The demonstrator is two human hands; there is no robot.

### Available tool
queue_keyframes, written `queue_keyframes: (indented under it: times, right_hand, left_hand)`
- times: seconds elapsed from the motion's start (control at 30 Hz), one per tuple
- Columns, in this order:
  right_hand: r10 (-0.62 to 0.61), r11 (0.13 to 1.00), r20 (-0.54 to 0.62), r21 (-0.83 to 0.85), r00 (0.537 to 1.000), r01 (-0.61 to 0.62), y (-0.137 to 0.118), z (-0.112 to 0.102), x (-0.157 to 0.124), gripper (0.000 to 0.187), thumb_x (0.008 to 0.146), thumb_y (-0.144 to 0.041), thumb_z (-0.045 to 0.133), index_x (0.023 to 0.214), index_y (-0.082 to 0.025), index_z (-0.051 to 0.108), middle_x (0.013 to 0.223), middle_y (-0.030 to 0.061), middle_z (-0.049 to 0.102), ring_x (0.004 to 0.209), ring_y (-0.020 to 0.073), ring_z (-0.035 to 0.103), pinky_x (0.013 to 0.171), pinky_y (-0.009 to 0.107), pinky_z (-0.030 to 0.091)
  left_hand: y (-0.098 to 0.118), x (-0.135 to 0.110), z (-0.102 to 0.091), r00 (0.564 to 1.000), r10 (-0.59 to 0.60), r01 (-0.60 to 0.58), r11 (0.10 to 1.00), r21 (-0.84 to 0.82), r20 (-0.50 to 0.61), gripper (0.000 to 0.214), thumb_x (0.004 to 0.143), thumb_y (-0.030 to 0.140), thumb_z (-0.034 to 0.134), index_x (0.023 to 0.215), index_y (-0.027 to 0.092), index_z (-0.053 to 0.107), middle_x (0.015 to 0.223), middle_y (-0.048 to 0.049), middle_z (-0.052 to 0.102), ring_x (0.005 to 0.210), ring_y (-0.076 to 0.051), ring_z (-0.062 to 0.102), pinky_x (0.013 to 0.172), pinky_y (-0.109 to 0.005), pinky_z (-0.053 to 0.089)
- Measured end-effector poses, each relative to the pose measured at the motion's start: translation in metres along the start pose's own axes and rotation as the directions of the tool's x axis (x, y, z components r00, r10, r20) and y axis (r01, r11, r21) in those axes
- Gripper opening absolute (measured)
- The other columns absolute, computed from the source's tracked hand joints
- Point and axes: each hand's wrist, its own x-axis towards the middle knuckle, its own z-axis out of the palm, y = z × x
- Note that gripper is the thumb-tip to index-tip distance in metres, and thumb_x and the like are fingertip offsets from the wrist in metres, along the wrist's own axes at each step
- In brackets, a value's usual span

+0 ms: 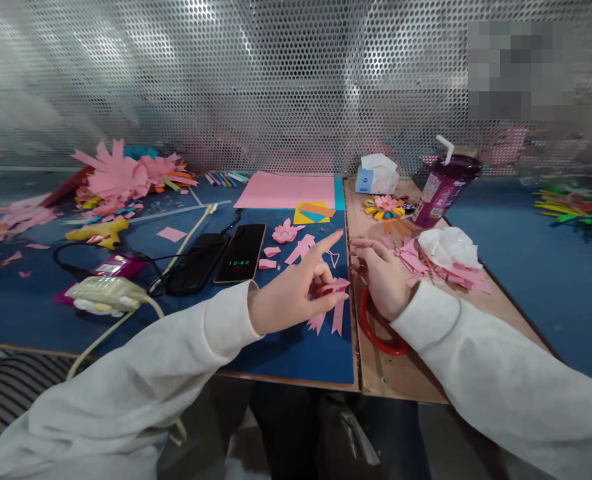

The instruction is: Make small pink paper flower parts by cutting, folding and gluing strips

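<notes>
My left hand [299, 290] is over the blue table with its index finger stretched out. Its thumb and curled fingers pinch a small pink paper piece [335, 287]. Just to the right, my right hand [382, 277] is bent with its fingertips close together; whether anything is between them is hidden. Beneath that hand lies a red loop [376, 331], partly covered by it. Fringed pink paper strips [338, 319] lie below my left hand. Beyond it are a pink paper flower [286, 231] and more cut pink pieces [272, 251].
A phone [240, 253], a dark power bank [196, 265], a power strip [107, 295] and a yellow glue gun [99, 232] lie left. Pink sheets [286, 190] lie at the back. A tilted purple cup [443, 190], tissue pack [377, 175] and crumpled tissue [449, 248] stand right.
</notes>
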Motion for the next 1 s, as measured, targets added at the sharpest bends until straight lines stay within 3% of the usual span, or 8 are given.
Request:
queue_keyframes:
  times: [0.1,0.17,0.23,0.37,0.6,0.8,1.0]
  right_hand:
    - [0.010,0.998,-0.010,0.060,1.000,-0.010,-0.002,0.000,0.001,0.017,0.061,-0.023,0.058,0.077,-0.018,0.059,0.066,-0.0040,0.052,0.050,0.0072,0.044,0.046,0.023,0.035]
    - [-0.052,0.997,0.021,0.064,0.998,0.051,-0.003,-0.002,0.001,0.013,0.066,-0.026,0.057,0.076,-0.019,0.061,0.068,-0.0031,0.053,0.052,0.0076,0.044,0.047,0.023,0.035]
    - [-0.190,0.982,0.079,0.006,0.979,0.190,-0.006,-0.005,0.000,0.013,0.072,-0.029,0.056,0.075,-0.020,0.064,0.070,-0.0023,0.054,0.055,0.0083,0.045,0.051,0.024,0.036]
    - [-0.422,0.867,0.229,-0.183,0.877,0.464,-0.015,-0.009,-0.006,0.017,0.081,-0.031,0.054,0.074,-0.021,0.065,0.075,-0.0007,0.057,0.066,0.0108,0.048,0.063,0.027,0.039]
    - [-0.478,0.790,0.344,-0.235,0.808,0.567,-0.018,-0.008,-0.011,0.019,0.082,-0.034,0.058,0.069,-0.021,0.061,0.071,-0.0012,0.054,0.069,0.0124,0.050,0.067,0.030,0.039]
    - [-0.503,0.758,0.366,-0.249,0.783,0.603,-0.015,-0.010,-0.008,0.019,0.082,-0.035,0.058,0.070,-0.021,0.059,0.071,-0.0008,0.053,0.069,0.0133,0.049,0.066,0.031,0.039]
    - [-0.556,0.651,0.428,-0.309,0.713,0.693,-0.017,-0.012,-0.007,0.019,0.086,-0.032,0.052,0.072,-0.021,0.056,0.072,-0.0001,0.051,0.070,0.0139,0.049,0.067,0.031,0.040]
  left_hand:
    - [0.002,0.000,-0.001,1.000,-0.005,0.005,1.000,-0.004,-0.013,0.071,0.081,0.029,0.060,0.143,0.021,0.025,0.067,0.0026,0.049,0.060,-0.012,0.046,0.058,-0.024,0.038]
    - [0.002,0.000,-0.002,1.000,-0.005,0.005,1.000,-0.026,-0.005,0.068,0.081,0.028,0.060,0.141,0.022,0.029,0.068,0.0021,0.050,0.062,-0.012,0.047,0.059,-0.024,0.039]
    - [0.002,0.001,-0.003,1.000,-0.011,0.012,0.997,-0.075,0.008,0.067,0.081,0.027,0.059,0.140,0.021,0.030,0.069,0.0016,0.051,0.064,-0.012,0.049,0.062,-0.024,0.041]
    - [0.003,0.003,-0.005,0.999,-0.025,0.029,0.990,-0.139,0.025,0.065,0.081,0.029,0.060,0.138,0.019,0.031,0.070,0.0018,0.052,0.066,-0.012,0.051,0.067,-0.025,0.043]
    - [0.001,0.003,-0.005,0.999,0.000,0.005,0.996,-0.093,0.052,0.059,0.082,0.029,0.059,0.135,0.018,0.034,0.069,0.0023,0.050,0.064,-0.011,0.049,0.063,-0.024,0.042]
    - [-0.001,0.004,-0.005,0.998,0.019,-0.016,0.999,-0.046,0.065,0.059,0.082,0.027,0.059,0.135,0.019,0.034,0.068,0.0033,0.049,0.062,-0.010,0.048,0.060,-0.022,0.040]
    - [0.000,0.004,-0.006,0.997,-0.012,0.015,0.999,-0.045,0.080,0.059,0.082,0.028,0.059,0.135,0.019,0.035,0.069,0.0034,0.050,0.063,-0.010,0.049,0.061,-0.022,0.041]
